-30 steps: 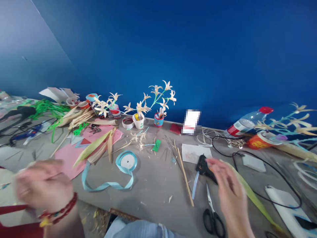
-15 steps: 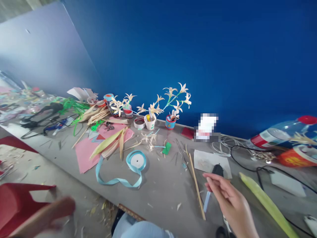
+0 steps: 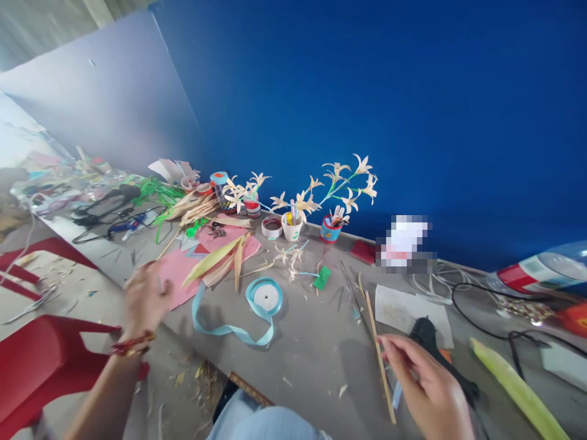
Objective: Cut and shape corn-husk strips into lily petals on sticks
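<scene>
My right hand (image 3: 428, 382) hovers over the table's near right side with nothing visible in it, fingers loosely stretched, thumb close to the index finger. Beside it lie a thin wooden stick (image 3: 381, 360), a black glue gun (image 3: 425, 335) partly hidden behind the hand, and a pale blue stick (image 3: 397, 395). My left hand (image 3: 144, 296), slightly blurred, is raised at the table's front edge near the pink paper (image 3: 177, 275); its fingers are apart and empty. Between the hands rests a spool of light blue ribbon (image 3: 266, 297) with a loose tail. Husk flowers (image 3: 293, 256) lie behind it, beside a green piece (image 3: 322, 278).
Cups (image 3: 292, 229) with husk flowers and pens stand along the blue wall. Husk strips (image 3: 215, 261) lie on pink paper. At right are a green-yellow husk (image 3: 513, 385), black cables (image 3: 468, 315) and a plastic bottle (image 3: 536, 272). A red stool (image 3: 50, 366) stands at left.
The view has shifted left. My left hand has risen from beside the stool to the table's front edge. My right hand stays near the wooden stick, and more of the glue gun shows.
</scene>
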Demonstrator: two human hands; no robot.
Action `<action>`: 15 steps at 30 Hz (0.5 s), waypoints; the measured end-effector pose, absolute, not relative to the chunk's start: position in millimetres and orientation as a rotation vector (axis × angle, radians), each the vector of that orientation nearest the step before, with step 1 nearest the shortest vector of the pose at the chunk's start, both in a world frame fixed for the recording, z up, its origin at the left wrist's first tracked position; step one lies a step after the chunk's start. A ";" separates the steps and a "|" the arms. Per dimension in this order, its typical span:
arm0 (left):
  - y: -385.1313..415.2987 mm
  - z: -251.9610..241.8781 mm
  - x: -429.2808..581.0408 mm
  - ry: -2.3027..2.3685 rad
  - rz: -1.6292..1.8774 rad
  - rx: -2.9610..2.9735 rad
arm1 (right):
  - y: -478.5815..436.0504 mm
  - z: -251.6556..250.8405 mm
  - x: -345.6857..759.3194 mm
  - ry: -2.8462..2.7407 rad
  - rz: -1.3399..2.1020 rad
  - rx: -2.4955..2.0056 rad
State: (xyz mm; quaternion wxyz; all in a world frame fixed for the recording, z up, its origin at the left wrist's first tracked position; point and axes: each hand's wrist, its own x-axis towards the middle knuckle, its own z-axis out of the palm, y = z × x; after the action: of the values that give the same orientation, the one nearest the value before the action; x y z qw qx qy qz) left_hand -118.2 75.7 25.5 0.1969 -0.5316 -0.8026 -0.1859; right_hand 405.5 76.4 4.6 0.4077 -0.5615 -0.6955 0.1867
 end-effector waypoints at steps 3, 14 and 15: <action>126.4 16.5 -70.9 -2.215 -0.411 -1.923 | 75.5 5.7 400.6 -1.823 0.419 -1.370; 191.6 -5.8 -39.3 -2.524 -0.670 -1.920 | 58.7 1.9 411.0 -1.799 0.401 -1.448; 188.4 -1.0 -42.3 -2.526 -0.749 -1.905 | 58.4 1.4 410.8 -1.788 0.415 -1.466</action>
State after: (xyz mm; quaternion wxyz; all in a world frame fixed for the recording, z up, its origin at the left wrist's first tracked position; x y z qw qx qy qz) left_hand -42.3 188.4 -1.0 -0.0548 -0.5850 -0.7758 -0.2301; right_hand 410.8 58.4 1.4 0.3861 -0.5756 -0.7022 0.1628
